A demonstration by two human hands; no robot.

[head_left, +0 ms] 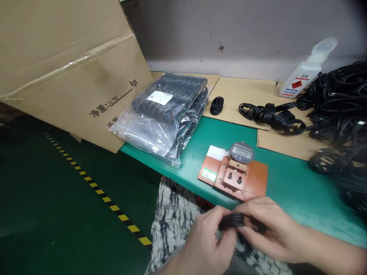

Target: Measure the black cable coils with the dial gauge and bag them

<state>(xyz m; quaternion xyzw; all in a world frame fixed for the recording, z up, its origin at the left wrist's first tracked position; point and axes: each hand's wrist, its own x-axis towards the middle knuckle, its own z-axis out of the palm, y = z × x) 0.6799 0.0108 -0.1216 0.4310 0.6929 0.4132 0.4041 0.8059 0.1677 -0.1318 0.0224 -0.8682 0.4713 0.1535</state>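
Left hand and right hand pinch one stack of black rings. I judge separating underway; freeing one needs fingertip care.

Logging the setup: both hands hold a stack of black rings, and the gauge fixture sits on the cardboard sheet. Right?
No. The head view shows the gauge fixture on the green table, not cardboard; left hand and right hand do hold the black rings.

Small stack of thin black rubber rings, bunched tightly together, turned edge-on, held low at near centre-right.
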